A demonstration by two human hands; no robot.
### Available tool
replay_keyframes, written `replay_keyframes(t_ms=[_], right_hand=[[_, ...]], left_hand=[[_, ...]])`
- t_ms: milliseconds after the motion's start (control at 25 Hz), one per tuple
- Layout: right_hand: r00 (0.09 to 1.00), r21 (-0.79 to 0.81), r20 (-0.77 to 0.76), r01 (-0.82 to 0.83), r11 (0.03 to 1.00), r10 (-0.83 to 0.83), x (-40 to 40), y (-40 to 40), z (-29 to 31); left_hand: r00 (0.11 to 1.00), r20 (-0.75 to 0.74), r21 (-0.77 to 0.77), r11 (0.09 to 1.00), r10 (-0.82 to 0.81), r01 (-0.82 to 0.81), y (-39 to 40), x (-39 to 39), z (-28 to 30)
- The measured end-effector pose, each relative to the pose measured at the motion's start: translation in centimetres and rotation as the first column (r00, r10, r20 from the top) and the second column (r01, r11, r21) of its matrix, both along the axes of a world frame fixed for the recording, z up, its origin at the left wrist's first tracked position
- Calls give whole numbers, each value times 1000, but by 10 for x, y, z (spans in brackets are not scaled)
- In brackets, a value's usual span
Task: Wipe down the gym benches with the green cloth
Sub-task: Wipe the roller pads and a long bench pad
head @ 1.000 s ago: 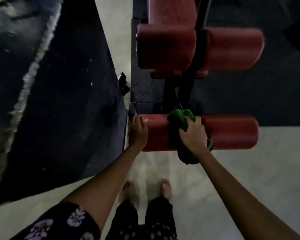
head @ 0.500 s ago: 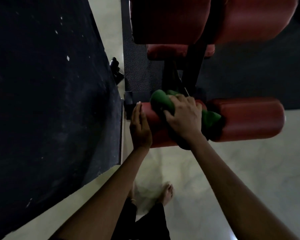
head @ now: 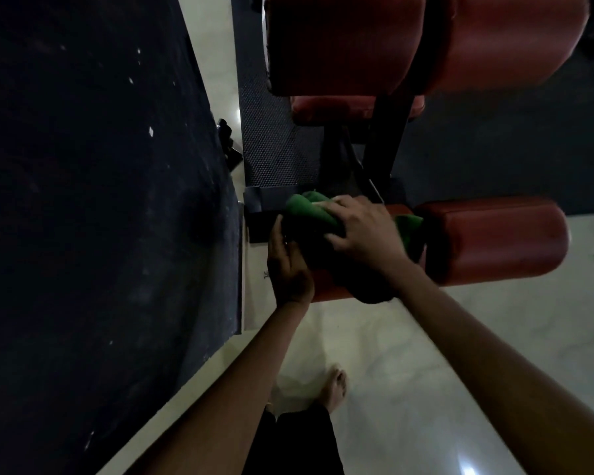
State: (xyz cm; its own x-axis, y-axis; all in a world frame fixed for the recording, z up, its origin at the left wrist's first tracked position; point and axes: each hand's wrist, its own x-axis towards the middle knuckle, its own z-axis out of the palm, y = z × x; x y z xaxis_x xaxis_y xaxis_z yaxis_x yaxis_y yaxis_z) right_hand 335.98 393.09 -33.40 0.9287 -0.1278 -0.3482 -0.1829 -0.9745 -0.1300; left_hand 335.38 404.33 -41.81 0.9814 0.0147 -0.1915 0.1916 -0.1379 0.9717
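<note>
right hand point(head: 364, 234), bunched green cloth point(head: 309, 209), cylindrical red pad point(head: 494, 241)

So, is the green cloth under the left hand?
No, the right hand presses the green cloth on the red padded roller.

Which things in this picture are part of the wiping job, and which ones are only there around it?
Part of the job:
green cloth, under the right hand
lower red roller pad being wiped
left hand, resting on that pad's end
upper red pads of the bench

Just around:
black floor mat
small dark object beside the mat
pale floor
</note>
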Motion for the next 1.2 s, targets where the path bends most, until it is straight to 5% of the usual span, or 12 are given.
replay_keyframes(t_ms=[160, 240, 400, 600, 720, 960, 1080, 1200], right_hand=[[905, -35, -194, 381, 924, -380, 19, -59, 13], [895, 105, -335, 346, 932, -294, 49, -46, 4], [936, 299, -351, 79, 951, 32, 82, -2, -10], [814, 111, -506, 389, 915, -285, 78, -72, -14], [825, 152, -530, 319, 935, -196, 94, -39, -22], [977, 166, -176, 149, 975, -120, 54, -22, -5], [950, -59, -59, 304, 951, -307, 34, -36, 0], [990, -185, 86, 127, 974, -113, 29, 2, -14]], left_hand=[[1000, -15, 32, 999, -4, 5, -2, 2, -3], [1000, -7, 22, 1000, 3, -2, 0, 0, -3], [998, -68, 4, 1000, 14, -14, -2, -1, -5], [1000, 26, -6, 1000, -6, 6, -1, -1, -5], [1000, 7, 0, 1000, -7, 7, -2, 1, -7], [1000, 12, -7, 1000, 10, -10, 1, 0, -7], [999, -20, 18, 999, -35, 36, -2, 5, -6], [996, -60, -67, 996, -69, 65, 2, 7, -1]])
